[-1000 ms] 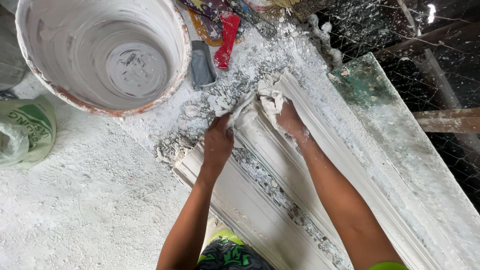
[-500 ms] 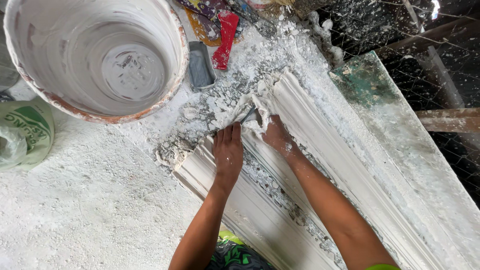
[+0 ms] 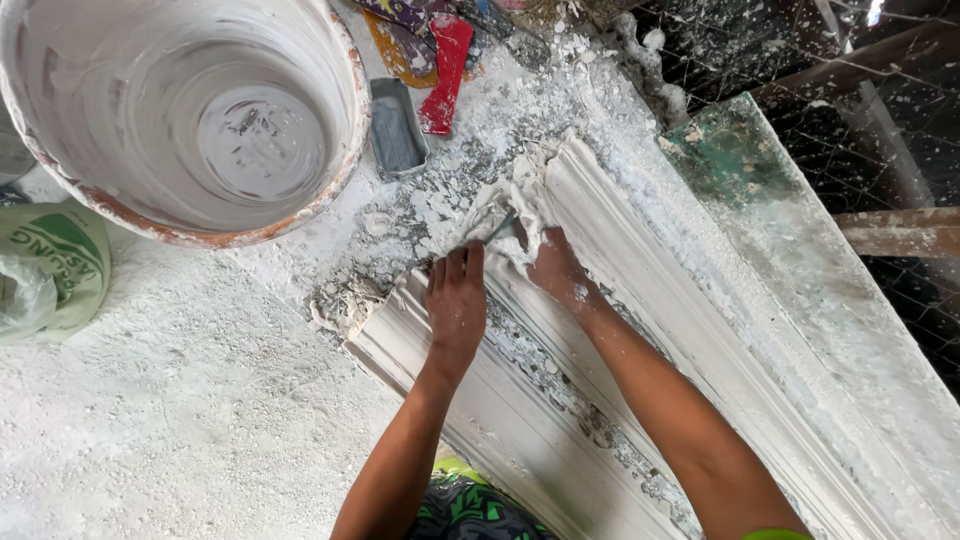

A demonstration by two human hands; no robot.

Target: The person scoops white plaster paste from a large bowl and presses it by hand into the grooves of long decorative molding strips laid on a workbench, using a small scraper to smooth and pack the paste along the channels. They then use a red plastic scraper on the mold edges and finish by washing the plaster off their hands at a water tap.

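The plaster-strewn bench (image 3: 150, 430) fills the left and near side of your view. On it lies one long white moulding (image 3: 640, 300), running from the near right up to the far middle. One big bucket (image 3: 345, 150), coated white inside and nearly empty, stands at the far left. One green-stained sheet (image 3: 730, 160) lies along the right of the moulding, and one green-and-white sack (image 3: 60, 260) sits at the left edge. Beyond the bucket's right rim lie one small grey tray (image 3: 397, 125) and one red-handled tool (image 3: 445, 70), just beside each other.

Both your hands are at the moulding's far end, where a lump of wet plaster (image 3: 500, 205) is heaped against the ribbed profile. Your left hand (image 3: 457, 305) lies flat on the moulding's left ribs, fingers straight and together, holding nothing. Your right hand (image 3: 555, 270) is curled, its fingertips sunk in the wet lump. A thin dark sliver (image 3: 500, 228) shows between the hands. Whether the right hand grips it cannot be told.

This looks like the packing and shaping of the far end: the left hand steadies, the right works the fresh plaster. Working it further calls for light, even pressure along the ribs, so the profile stays crisp and the crumbly patches in the middle groove are not broken further.
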